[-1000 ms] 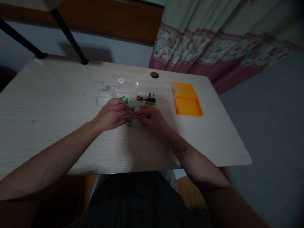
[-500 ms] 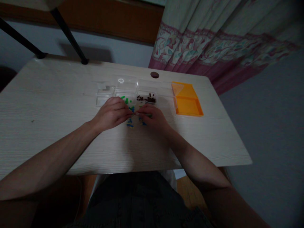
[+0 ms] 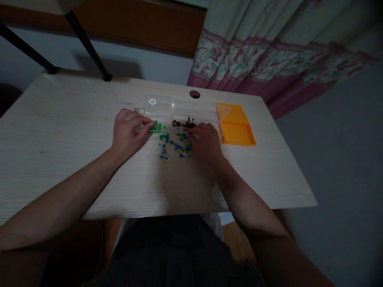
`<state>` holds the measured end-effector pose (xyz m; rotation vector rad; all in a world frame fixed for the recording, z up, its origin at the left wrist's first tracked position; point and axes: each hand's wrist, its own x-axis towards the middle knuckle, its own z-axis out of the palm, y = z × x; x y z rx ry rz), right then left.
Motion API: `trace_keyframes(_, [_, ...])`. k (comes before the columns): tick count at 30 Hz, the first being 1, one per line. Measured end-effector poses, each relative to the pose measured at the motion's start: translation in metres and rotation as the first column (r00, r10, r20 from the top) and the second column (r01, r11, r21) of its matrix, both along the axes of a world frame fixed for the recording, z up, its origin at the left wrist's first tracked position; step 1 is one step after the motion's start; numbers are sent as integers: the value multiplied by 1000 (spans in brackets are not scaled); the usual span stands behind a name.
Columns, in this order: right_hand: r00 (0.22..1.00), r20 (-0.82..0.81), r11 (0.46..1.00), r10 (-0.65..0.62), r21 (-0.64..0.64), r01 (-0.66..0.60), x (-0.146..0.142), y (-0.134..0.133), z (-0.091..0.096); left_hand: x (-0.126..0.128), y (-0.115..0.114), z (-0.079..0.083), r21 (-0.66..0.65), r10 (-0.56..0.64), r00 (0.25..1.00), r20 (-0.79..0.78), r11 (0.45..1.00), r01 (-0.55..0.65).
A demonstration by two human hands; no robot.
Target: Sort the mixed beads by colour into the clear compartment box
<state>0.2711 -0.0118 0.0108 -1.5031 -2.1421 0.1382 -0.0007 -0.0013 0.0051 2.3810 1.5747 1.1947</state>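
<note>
My left hand (image 3: 128,128) is at the left side of the clear plastic box (image 3: 158,103), thumb and forefinger drawn together beside the green pieces (image 3: 159,126) in one compartment. Whatever sits between those fingertips is too small to name. My right hand (image 3: 207,142) is closed in a pinch at the front of the compartment with dark brown pieces (image 3: 189,125); what it grips cannot be made out. Between the hands, small blue, yellow and green building pieces (image 3: 178,146) are scattered on the table in front of the box.
An orange case (image 3: 237,133) stands with its lid raised to the right of the clear box. Behind the box the pale wooden table (image 3: 89,179) has a round hole (image 3: 194,94). Black shelf legs (image 3: 104,73) rise at the back left, and a patterned curtain (image 3: 227,59) hangs behind.
My hands were together over the scattered pieces and have moved apart. The left went leftward to the green pieces, the right rightward and slightly up, uncovering the pieces between them.
</note>
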Motion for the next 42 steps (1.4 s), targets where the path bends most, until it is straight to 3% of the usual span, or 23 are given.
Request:
trace_keyframes(9, [987,117,994,106,-30,-103,-9,-8,0,-1,1,1,-12,32,999,-5,999,-32])
trace_keyframes(35, [983,140,993,120,-11,-119,-16,-9,-2,-2,3,-2,-25,59,998,-13,998,-59])
trace_keyframes(42, [990,108,995,92,-47,-88,-17,-9,-1,0,3,-4,55,-57,998,-35,997,59])
